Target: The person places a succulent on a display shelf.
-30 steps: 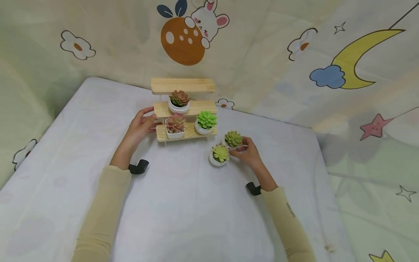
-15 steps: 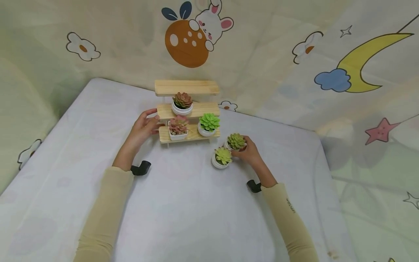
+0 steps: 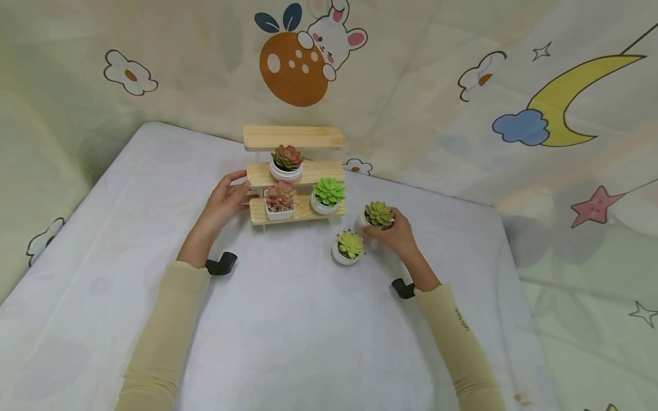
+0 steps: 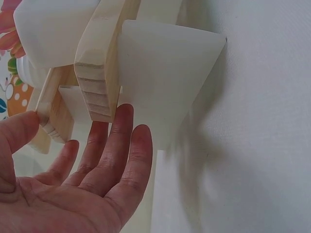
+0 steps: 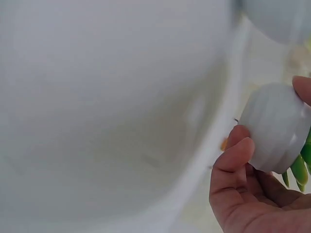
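In the head view my right hand grips a succulent in a white round pot. The right wrist view shows thumb and fingers around that white pot, which looks lifted off the table. Another pale green potted succulent stands on the table just left of it. My left hand is at the left end of a three-tier wooden shelf. In the left wrist view its fingertips touch the board ends, fingers fairly straight and not wrapped around them.
On the middle tier sits a reddish succulent in a round pot. The lowest tier bears a pink succulent in a square pot and a bright green succulent. A patterned cloth wall rises behind the white table.
My right hand has moved slightly right and back with its succulent, away from the pale green one beside it. The left hand stays at the shelf. The head view shifted slightly.
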`<move>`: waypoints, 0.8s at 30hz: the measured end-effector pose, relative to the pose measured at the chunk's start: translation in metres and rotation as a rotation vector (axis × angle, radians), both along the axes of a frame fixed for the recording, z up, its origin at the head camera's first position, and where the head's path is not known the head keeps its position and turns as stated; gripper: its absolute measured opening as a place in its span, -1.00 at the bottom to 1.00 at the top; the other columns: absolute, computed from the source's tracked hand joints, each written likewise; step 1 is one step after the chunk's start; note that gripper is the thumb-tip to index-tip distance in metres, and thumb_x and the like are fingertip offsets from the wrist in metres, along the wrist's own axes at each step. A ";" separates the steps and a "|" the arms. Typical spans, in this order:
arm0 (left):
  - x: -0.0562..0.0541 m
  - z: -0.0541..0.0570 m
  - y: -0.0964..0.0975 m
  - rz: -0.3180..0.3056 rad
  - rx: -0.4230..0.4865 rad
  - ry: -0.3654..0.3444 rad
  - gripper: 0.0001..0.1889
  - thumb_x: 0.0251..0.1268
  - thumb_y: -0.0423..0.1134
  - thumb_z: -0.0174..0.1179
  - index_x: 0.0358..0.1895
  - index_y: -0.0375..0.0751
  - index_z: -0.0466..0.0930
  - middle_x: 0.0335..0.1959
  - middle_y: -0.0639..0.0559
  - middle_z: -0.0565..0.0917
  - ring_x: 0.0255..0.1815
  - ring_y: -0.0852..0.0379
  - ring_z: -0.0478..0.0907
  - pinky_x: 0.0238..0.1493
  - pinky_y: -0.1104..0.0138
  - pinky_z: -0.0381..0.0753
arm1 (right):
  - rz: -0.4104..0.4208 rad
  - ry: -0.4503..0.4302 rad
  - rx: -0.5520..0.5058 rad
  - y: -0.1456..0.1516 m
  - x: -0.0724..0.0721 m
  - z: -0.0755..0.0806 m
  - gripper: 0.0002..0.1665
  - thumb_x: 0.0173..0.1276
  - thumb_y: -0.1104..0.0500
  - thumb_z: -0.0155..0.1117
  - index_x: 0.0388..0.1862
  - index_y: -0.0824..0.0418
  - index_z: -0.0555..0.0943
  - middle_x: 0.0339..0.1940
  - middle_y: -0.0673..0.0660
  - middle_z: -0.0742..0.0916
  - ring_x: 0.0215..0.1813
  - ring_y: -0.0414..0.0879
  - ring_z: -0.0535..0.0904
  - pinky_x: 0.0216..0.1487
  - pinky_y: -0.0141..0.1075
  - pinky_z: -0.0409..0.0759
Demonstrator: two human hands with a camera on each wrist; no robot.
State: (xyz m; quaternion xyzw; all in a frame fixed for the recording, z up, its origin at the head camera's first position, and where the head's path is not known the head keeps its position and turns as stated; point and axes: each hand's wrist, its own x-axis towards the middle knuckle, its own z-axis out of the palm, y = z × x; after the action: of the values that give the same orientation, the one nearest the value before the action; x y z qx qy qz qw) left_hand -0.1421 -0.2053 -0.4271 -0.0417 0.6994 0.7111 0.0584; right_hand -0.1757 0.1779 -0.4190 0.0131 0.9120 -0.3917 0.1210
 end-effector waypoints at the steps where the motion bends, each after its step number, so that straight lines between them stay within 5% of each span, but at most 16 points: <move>1: 0.000 0.000 0.000 0.000 -0.003 0.000 -0.37 0.57 0.00 -0.11 0.52 -0.22 -0.01 0.31 -0.37 0.38 0.27 -0.24 0.43 0.24 0.10 0.44 | -0.005 0.017 -0.006 -0.001 -0.001 0.005 -0.09 0.18 0.02 0.49 0.38 0.34 0.28 0.13 0.30 0.52 -0.01 0.05 0.44 -0.12 -0.21 0.47; 8: 0.001 0.000 0.000 -0.001 0.010 0.008 -0.37 0.56 0.00 -0.10 0.52 -0.21 -0.02 0.33 -0.38 0.37 0.29 -0.27 0.40 0.29 0.00 0.40 | 0.017 0.146 -0.068 -0.007 -0.009 0.038 -0.17 0.18 0.09 0.48 0.35 0.33 0.34 0.13 0.30 0.54 -0.04 0.07 0.48 -0.13 -0.25 0.47; 18: 0.000 -0.002 -0.001 -0.006 0.012 0.008 -0.36 0.56 0.00 -0.10 0.52 -0.22 -0.02 0.35 -0.41 0.34 0.33 -0.29 0.38 0.31 -0.06 0.36 | -0.010 0.224 -0.189 -0.037 -0.022 0.064 -0.20 0.18 0.10 0.47 0.35 0.28 0.36 0.18 0.25 0.53 -0.05 -0.03 0.46 -0.12 -0.27 0.49; 24: -0.001 -0.004 -0.001 0.002 0.015 0.011 -0.36 0.56 0.00 -0.09 0.51 -0.24 0.00 0.33 -0.41 0.36 0.32 -0.29 0.38 0.29 -0.05 0.39 | 0.052 0.286 -0.236 -0.063 -0.032 0.077 -0.26 0.16 0.12 0.49 0.28 0.30 0.42 0.09 0.21 0.57 -0.12 -0.10 0.47 -0.14 -0.29 0.48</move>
State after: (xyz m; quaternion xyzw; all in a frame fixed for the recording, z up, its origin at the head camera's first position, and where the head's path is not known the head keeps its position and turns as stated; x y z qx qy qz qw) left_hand -0.1430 -0.2059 -0.4313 -0.0378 0.6944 0.7165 0.0542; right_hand -0.2072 0.1146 -0.3417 -0.0807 0.8677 -0.4904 0.0009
